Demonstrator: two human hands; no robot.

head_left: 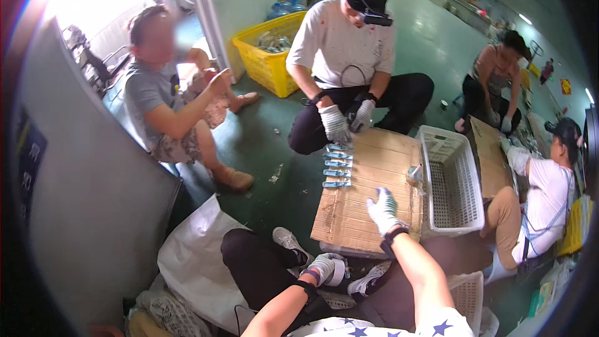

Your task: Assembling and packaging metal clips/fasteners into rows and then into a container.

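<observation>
Brown cardboard [368, 215] makes your worktop in the head view, and near its left edge, toward the far-left corner, blue clips [337, 173] lie side by side in a row. Their outer ends come right to that edge, so a bump from the co-worker's hands [337, 125], gloved and close to the same corner, could tip one to the floor; a knee nudging the sheet could do likewise. Your right hand [384, 209] is spread above the near-right part of the worktop, grasping nothing that shows; whether it touches the surface you cannot tell from here. Sweep it carelessly toward the right edge and you might knock the small grey object [414, 173] standing there into the white crate [452, 181] just beyond. Your left hand [324, 267] is down below the near edge, gripping what looks like a white roll [338, 271]; a loose hold could drop it between your shoes [291, 243]. Now the count: one cardboard sheet, five blue clips as far as the row can be made out, one grey object, one white roll, two shoes, one white crate alongside the right edge, another lattice crate [468, 296] partly hidden by your leg, and one yellow basket [262, 65] on the floor behind.
</observation>
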